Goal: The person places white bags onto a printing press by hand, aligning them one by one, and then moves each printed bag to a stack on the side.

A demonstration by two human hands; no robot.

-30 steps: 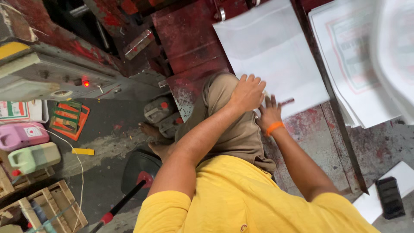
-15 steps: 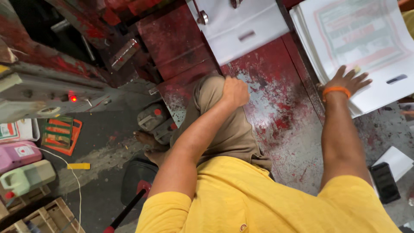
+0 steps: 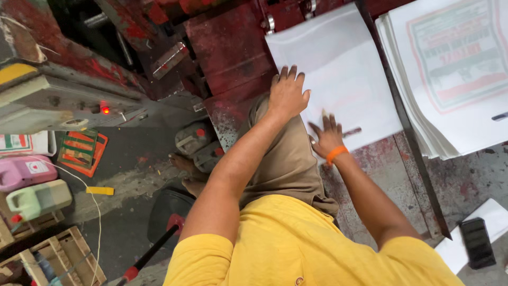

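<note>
A blank white sheet [image 3: 344,63] lies on the red-stained metal table [image 3: 227,47]. My left hand [image 3: 288,95] rests flat on the sheet's left edge, fingers together and pointing away from me. At the sheet's near edge, my right hand [image 3: 327,135], with an orange band on the wrist, presses down with its fingers spread. Neither hand grips anything. A stack of printed sheets [image 3: 455,69] with a red and green design lies to the right, beyond a dark metal bar [image 3: 407,137].
A black phone [image 3: 476,241] lies on white paper at the lower right. On the left, a grey machine shows a red light [image 3: 106,110]. Pink jug [image 3: 24,172], pale green jug [image 3: 37,198] and wooden crate [image 3: 58,254] stand on the floor.
My right hand has come back left from the printed stack to the near edge of the white sheet. My left hand has opened from a fist and lies flat on the sheet.
</note>
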